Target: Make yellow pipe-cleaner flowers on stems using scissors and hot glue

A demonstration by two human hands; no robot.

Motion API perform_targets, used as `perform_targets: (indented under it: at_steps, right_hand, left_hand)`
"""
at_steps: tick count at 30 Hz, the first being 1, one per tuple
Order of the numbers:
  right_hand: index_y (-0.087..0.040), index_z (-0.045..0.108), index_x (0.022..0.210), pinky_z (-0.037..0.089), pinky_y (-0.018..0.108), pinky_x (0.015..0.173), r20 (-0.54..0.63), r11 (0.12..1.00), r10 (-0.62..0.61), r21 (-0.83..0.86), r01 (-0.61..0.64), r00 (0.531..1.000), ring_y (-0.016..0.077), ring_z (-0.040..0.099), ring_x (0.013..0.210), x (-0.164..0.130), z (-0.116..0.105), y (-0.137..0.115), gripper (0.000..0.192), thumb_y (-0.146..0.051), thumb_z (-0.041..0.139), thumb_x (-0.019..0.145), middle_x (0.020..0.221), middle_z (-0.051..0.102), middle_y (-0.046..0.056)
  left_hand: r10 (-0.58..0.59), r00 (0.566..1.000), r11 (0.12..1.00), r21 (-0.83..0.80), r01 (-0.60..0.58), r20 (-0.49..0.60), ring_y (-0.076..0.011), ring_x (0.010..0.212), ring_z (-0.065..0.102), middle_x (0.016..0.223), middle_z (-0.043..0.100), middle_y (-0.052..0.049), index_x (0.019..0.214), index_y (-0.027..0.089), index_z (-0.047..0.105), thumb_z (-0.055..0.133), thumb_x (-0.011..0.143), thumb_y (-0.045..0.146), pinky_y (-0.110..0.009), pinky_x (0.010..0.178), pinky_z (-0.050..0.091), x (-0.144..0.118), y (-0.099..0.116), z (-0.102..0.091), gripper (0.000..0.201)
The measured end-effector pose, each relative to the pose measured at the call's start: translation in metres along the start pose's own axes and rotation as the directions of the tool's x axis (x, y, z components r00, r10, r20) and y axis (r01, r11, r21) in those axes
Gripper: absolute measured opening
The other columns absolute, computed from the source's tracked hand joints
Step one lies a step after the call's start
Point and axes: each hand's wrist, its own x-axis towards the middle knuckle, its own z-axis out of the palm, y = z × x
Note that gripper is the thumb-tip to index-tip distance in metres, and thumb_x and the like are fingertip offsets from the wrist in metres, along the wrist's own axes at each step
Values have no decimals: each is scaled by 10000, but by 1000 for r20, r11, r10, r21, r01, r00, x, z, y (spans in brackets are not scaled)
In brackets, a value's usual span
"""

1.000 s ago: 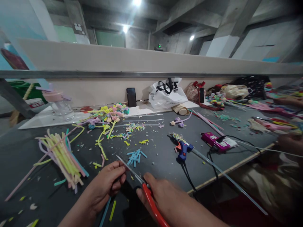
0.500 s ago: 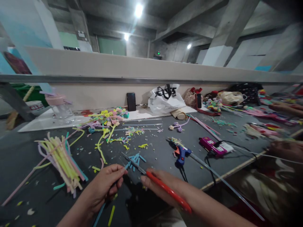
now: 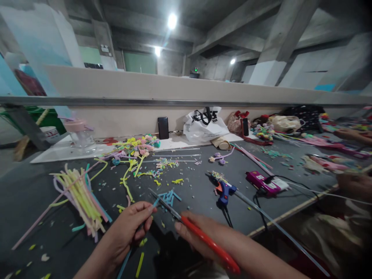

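Head view: both forearms are cut off by the near edge of the frame, and the far right of the scene is blurred, so another person's hand (image 3: 353, 182) there is hard to make out. The left hand (image 3: 129, 228) has its fingers pinched together on a blue pipe cleaner (image 3: 124, 262); most of the strand is hidden under the palm, one end showing at the fingertips, the other running toward the near edge. Its long axis runs from near-left to far-right. The right hand (image 3: 197, 236) is closed around the red handles of the scissors (image 3: 186, 223); the far side of the grip is hidden. The scissors lie with their long axis from near-right to far-left, blades pointing far-left, tips just above the left fingertips. Whether the blades touch the strand cannot be told. Both hands sit over the near middle of the dark table (image 3: 192, 193). Left of them lies a bundle of pipe cleaners (image 3: 80, 197); just beyond, short blue cut pieces (image 3: 168, 196); to the right, a blue glue gun (image 3: 225, 190).
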Motion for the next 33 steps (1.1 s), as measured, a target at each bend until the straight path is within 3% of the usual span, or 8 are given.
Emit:
perform_targets:
  at_steps: [7,11,16,22,33]
  right_hand:
    - [-229,515,847,308,227,479,-78,981,-91,-180,76,993,136,529,553,5,18,9,367,-533,311,844,695,621,24]
    - [-233,498,871,281,222,457,-133,978,-99,-194,72,986,145,561,550,6,24,14,353,-522,296,854,693,638,31]
    - [-253,497,916,256,217,423,-141,978,-125,-187,98,982,152,576,528,3,28,14,351,-532,294,855,669,646,19]
    - [-249,504,952,250,225,414,-126,971,-109,-224,78,986,190,620,557,-1,31,8,320,-497,328,852,683,670,39]
    - [-220,551,924,243,240,395,-200,908,-91,-419,-1,976,232,634,549,-6,32,-10,267,-410,383,839,677,680,69]
  left_hand:
    - [-7,1000,999,46,7,10,-1,311,245,475,470,63,683,155,486,559,741,440,-164,343,93,2,-4,0,300]
    - [-39,999,998,44,39,2,-6,311,258,488,475,63,767,157,519,569,728,449,-159,333,96,0,-5,-1,298]
    - [-37,999,999,22,37,11,0,305,225,468,461,64,709,154,498,556,734,430,-164,339,98,-1,-3,0,283]
    - [-36,999,999,-9,36,27,-3,316,223,477,468,66,825,160,514,545,754,382,-161,348,90,-2,-2,1,236]
    - [-110,993,992,-64,112,37,7,303,189,471,463,79,817,181,482,566,723,416,-159,351,50,1,-7,2,266]
